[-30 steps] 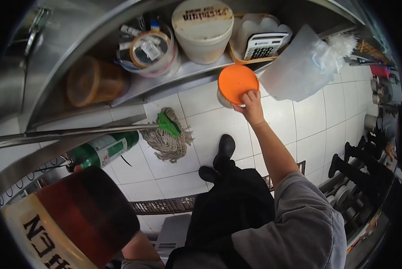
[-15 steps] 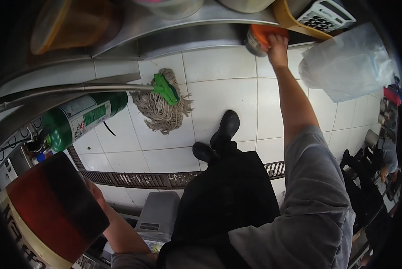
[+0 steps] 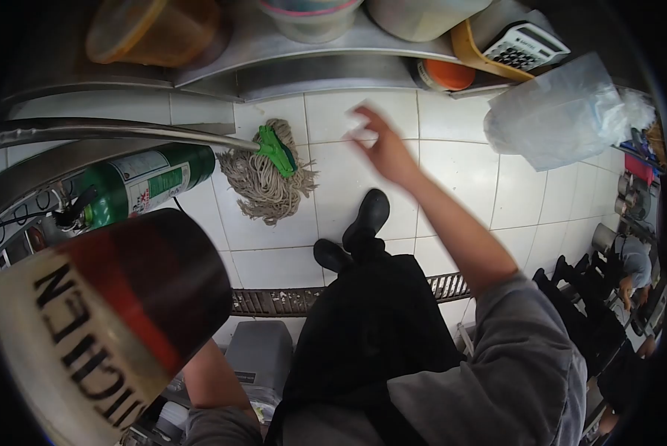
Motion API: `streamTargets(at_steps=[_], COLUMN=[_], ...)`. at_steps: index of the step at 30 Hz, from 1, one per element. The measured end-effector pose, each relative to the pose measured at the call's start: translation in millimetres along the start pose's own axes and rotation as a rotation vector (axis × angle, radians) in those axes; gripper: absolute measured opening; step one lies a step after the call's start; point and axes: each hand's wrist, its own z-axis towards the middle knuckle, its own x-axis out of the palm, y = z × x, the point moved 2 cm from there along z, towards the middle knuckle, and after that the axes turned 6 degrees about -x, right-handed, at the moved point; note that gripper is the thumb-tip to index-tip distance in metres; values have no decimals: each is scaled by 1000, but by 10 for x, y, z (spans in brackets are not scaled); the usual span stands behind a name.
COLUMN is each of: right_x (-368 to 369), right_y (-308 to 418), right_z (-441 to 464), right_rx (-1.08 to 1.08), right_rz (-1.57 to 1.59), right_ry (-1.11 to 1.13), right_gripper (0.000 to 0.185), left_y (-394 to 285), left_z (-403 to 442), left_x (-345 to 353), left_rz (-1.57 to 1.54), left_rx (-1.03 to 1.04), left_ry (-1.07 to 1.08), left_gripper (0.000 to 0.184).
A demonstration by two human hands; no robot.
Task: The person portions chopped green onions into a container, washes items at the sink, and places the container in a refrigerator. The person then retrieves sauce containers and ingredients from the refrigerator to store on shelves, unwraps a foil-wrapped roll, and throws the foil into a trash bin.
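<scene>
A large plastic tub point(image 3: 58, 290) with black lettering and dark red-brown contents is tilted on its side close to the camera at lower left. My left hand is hidden behind it, and my left forearm point(image 3: 214, 375) runs up to it, holding it. My right hand point(image 3: 382, 145) is in the air over the white tiles, slightly blurred, with its fingers curved and apart. A jar with an orange lid point(image 3: 450, 74) sits on the lower shelf, apart from my right hand.
A mop point(image 3: 270, 182) stands on the tiles beside a green gas cylinder point(image 3: 151, 182). The metal shelf point(image 3: 311, 56) ahead bears several tubs and a calculator point(image 3: 527, 46). A clear plastic bag point(image 3: 549, 115) hangs at right. A floor drain point(image 3: 281, 301) crosses behind my shoes. People work at far right.
My right hand has let go of the orange-lidded jar and moved left and back from the shelf. The large tub has come up and right, turning more of its lettering into view.
</scene>
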Motion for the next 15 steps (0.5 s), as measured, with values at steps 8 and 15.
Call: streamTargets(at_steps=[8, 15], right_x=[30, 81], right_y=[2298, 2079], right_z=[-785, -861], right_rx=[220, 437], right_rz=[1030, 1424], right_ry=[696, 484], right_gripper=[74, 83], left_y=[95, 103], left_z=[-202, -409], left_x=[409, 553], left_rz=[1, 99], left_rx=[-1, 13], left_ry=[20, 89], left_gripper=[95, 112])
